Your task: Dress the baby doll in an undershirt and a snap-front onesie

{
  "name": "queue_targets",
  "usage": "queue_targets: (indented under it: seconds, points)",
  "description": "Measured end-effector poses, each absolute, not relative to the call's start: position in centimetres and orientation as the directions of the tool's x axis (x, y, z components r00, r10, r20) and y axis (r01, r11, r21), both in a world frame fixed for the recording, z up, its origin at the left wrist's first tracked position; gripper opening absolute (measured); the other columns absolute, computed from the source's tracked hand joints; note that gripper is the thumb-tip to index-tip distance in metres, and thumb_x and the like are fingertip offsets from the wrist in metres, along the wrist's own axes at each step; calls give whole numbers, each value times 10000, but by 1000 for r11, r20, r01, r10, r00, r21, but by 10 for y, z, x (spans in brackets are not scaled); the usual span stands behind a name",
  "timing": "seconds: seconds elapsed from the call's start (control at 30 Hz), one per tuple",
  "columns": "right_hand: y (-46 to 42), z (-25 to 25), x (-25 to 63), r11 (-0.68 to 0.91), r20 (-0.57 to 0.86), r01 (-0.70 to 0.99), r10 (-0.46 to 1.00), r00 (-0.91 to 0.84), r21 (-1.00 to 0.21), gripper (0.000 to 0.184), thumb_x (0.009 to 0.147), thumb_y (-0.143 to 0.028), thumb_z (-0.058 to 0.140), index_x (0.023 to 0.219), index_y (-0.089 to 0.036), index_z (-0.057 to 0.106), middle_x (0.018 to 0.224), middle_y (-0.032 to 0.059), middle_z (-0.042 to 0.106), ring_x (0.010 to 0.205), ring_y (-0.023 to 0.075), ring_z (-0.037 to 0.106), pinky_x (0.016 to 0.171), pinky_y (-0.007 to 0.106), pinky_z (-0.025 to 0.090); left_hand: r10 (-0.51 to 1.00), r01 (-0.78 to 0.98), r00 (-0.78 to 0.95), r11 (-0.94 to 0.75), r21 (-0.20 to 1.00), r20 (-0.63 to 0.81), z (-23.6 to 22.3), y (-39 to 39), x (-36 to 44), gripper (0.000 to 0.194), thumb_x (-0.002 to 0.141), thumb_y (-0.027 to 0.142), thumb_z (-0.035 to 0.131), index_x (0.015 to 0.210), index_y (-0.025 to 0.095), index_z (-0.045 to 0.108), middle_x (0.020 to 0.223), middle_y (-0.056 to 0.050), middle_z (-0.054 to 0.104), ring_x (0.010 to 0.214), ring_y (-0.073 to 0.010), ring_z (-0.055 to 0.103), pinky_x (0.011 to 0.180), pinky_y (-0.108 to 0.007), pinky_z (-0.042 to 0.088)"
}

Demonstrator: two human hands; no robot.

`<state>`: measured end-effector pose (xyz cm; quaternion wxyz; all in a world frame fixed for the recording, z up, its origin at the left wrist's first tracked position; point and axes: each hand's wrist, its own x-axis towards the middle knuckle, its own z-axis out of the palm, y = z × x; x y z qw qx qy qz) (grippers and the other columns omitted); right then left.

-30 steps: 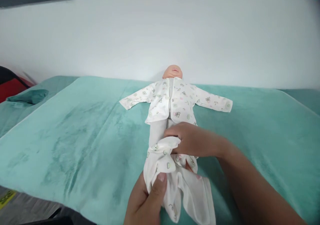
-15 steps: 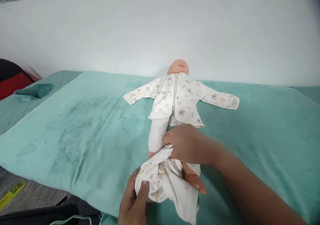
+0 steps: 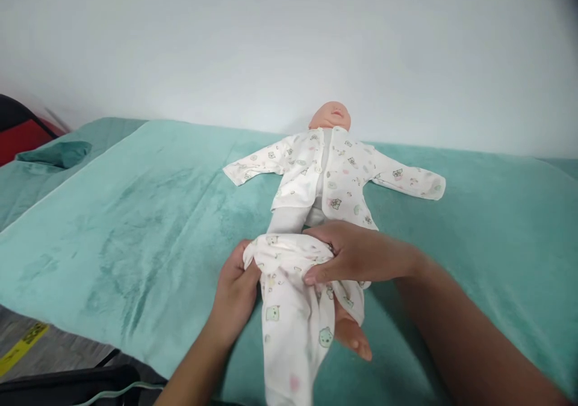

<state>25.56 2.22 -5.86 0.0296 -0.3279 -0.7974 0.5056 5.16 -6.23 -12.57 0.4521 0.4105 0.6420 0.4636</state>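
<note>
A baby doll point(image 3: 332, 115) lies on its back on a teal blanket point(image 3: 135, 225), arms spread, in a white printed jacket point(image 3: 332, 174) that hangs open at the front. White printed baby trousers point(image 3: 293, 300) are bunched over its legs. My left hand point(image 3: 235, 291) grips the left side of the trousers' waistband. My right hand point(image 3: 356, 252) is closed on the right side of the waistband, at the doll's hips. One bare doll foot point(image 3: 354, 337) sticks out from under the trousers on the right.
A folded dark green cloth point(image 3: 56, 153) lies at the far left on the padded surface. Something red and black point(image 3: 18, 132) stands behind it. A white wall runs along the back. The floor with a yellow strip point(image 3: 20, 349) shows at bottom left.
Both hands have drawn the trousers' waistband up the doll's legs toward its hips. My left hand moved up from the trouser legs to the waistband's left side.
</note>
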Motion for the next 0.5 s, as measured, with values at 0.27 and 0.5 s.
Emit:
queue_targets:
  seconds: [0.27, 0.5]
  points:
    - [13, -64, 246, 327, -184, 588, 741, -645, -740, 70, 838, -268, 518, 811, -214, 553, 806, -15, 661, 692, 156, 572, 588, 264, 359, 980, 281, -197, 66, 957, -10, -127, 11, 51, 261, 747, 360, 616, 627, 149, 522, 603, 35, 474, 615, -100, 428, 517, -190, 347]
    - [13, -77, 234, 284, -109, 771, 904, -414, -570, 98, 841, -174, 420, 868, -192, 512, 789, 40, 627, 674, 163, 528, 592, 275, 322, 989, 357, -95, -75, 931, 116, -131, 54, 63, 394, 813, 451, 542, 572, 163, 426, 590, 38, 393, 600, -91, 366, 516, -207, 286]
